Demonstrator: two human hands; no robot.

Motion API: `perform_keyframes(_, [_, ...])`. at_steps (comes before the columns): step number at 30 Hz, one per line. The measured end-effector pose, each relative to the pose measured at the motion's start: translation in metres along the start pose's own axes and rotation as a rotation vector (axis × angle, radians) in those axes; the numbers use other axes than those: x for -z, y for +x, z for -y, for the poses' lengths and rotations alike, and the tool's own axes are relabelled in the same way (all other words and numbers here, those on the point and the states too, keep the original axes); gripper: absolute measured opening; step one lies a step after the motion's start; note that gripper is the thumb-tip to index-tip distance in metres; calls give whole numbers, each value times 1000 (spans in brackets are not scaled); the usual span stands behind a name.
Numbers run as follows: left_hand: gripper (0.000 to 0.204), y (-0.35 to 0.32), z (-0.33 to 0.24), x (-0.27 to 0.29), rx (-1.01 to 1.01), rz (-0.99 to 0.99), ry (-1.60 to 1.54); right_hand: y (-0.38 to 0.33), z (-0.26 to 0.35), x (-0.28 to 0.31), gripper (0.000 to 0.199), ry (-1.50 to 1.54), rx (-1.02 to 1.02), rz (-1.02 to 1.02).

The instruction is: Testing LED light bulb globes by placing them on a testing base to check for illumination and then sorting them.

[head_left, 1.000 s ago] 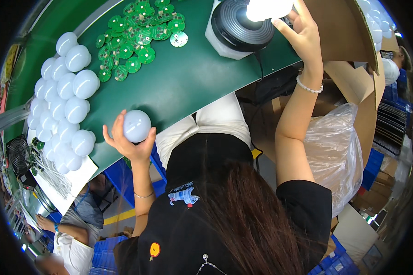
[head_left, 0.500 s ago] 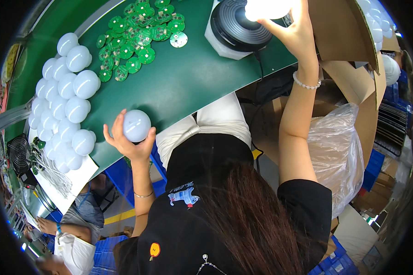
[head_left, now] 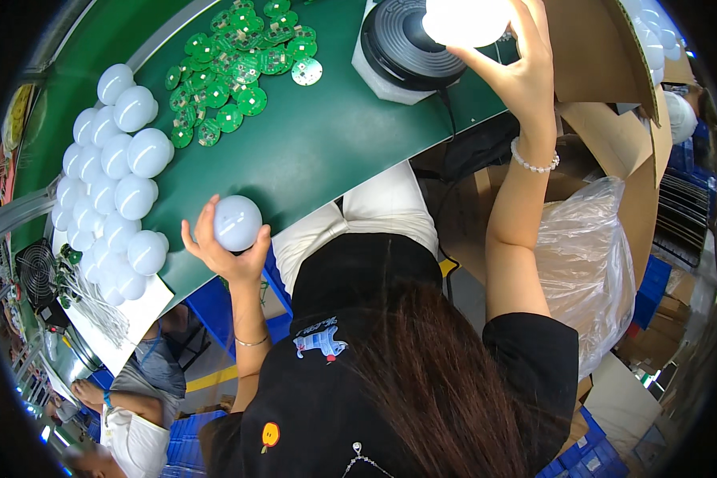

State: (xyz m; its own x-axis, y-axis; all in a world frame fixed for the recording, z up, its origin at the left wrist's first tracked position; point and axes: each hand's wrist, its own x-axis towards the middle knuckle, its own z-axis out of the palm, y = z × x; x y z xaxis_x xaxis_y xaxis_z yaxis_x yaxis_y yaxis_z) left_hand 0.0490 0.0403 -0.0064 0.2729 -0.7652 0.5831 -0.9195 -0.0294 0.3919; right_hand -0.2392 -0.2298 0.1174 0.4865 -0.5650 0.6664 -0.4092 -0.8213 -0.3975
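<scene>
In my left hand [head_left: 233, 260] is a white round light bulb [head_left: 237, 221], unlit, with its dome facing up near the table's front edge. My fingers curl around its lower side. My right hand [head_left: 527, 80], up at the far right, grips a second bulb [head_left: 465, 22] that glows bright white. This lit bulb is over the right side of a black round ridged device [head_left: 398, 49]; the glare hides its base, so I cannot tell whether it touches the device.
Many white bulbs [head_left: 116, 155] stand grouped at the table's left. Round green circuit boards [head_left: 239, 76] lie piled at the back. A cardboard box [head_left: 597, 56] and clear plastic bag [head_left: 585, 263] are on the right. Another person [head_left: 135, 434] sits at lower left.
The lit bulb and my right hand have come slightly nearer, and more of the bulb shows. My left hand keeps its hold on the unlit bulb.
</scene>
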Motion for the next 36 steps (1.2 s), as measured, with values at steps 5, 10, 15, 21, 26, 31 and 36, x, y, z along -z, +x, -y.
perform_keyframes(5, [78,0,0,0,14,-6,-11,4,-3,-6,61,57,-51,5])
perform_keyframes(10, [79,-1,0,0,22,2,-5,10,-11,-9,74,93,-5,38])
perform_keyframes(15, [76,1,-1,0,17,-6,-11,13,-9,-18,83,135,16,61])
perform_keyframes(21, [70,3,-5,0,14,-28,-16,15,-2,-34,42,-277,305,-68])
perform_keyframes(26, [70,3,-4,0,11,-38,-18,24,-2,-47,21,-176,307,-247])
perform_keyframes(31, [71,2,-4,-1,7,-37,-19,25,0,-55,11,81,91,-295])
perform_keyframes(36, [71,2,-4,0,14,-30,-18,17,-5,-61,23,443,-197,-330])
